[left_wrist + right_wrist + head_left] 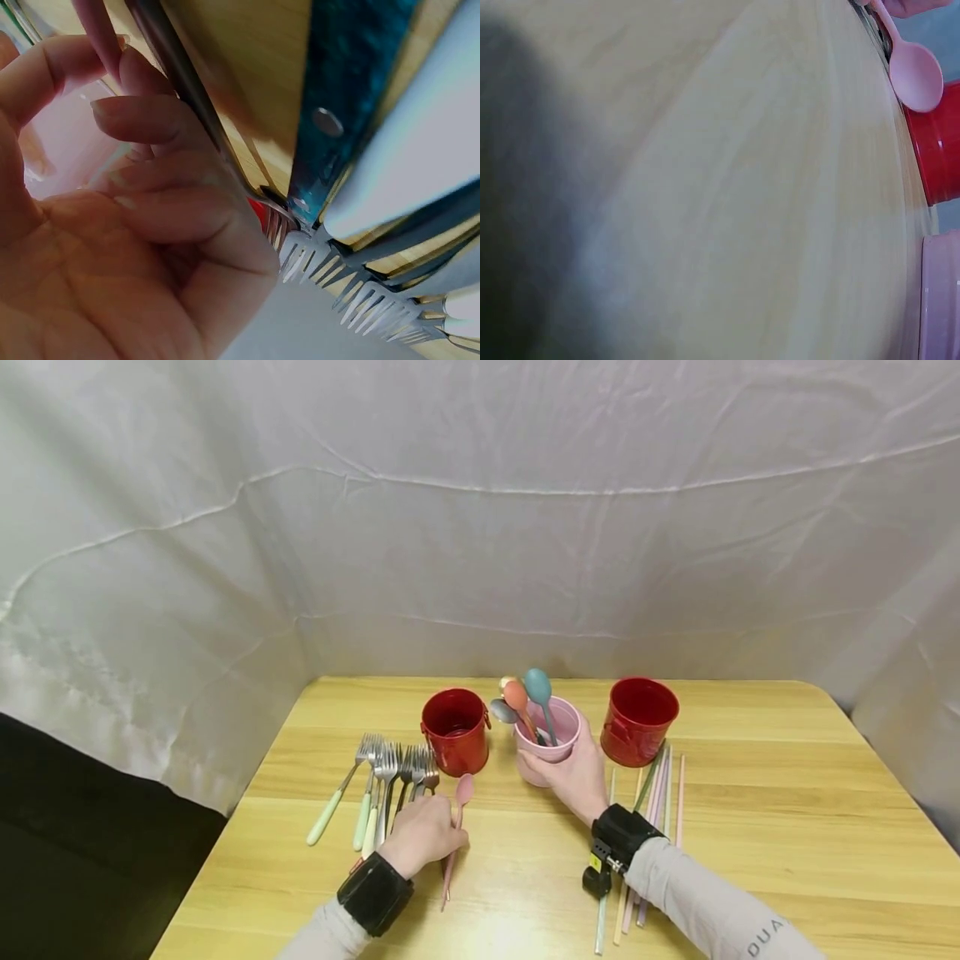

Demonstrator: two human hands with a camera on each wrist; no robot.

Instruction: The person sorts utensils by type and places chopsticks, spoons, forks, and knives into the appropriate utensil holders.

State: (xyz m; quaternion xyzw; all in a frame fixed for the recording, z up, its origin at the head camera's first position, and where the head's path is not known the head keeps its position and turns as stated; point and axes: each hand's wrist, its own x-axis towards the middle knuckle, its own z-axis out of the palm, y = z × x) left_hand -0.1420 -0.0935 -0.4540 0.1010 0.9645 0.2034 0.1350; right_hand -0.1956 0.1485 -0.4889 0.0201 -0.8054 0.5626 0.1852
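Note:
My left hand [423,837] pinches a pink spoon [465,790] by its handle, bowl end up. In the left wrist view the spoon's handle [99,31] sits between thumb and index finger, and in the right wrist view its bowl [916,78] shows. Several forks [387,767] lie side by side just left of that hand, some partly hidden behind it. With my right hand [576,778] I grip the side of a pink bucket [567,723]. Several spoons [516,695], orange, teal and silver among them, stand leaning inside it.
One red bucket [459,747] stands behind the forks, left of the pink one. Another red bucket [632,739] is to the right. Several chopsticks or straws [660,793] in pastel colours lie below it, partly under my right forearm. Grey cloth [480,568] hangs behind the wooden table [787,793].

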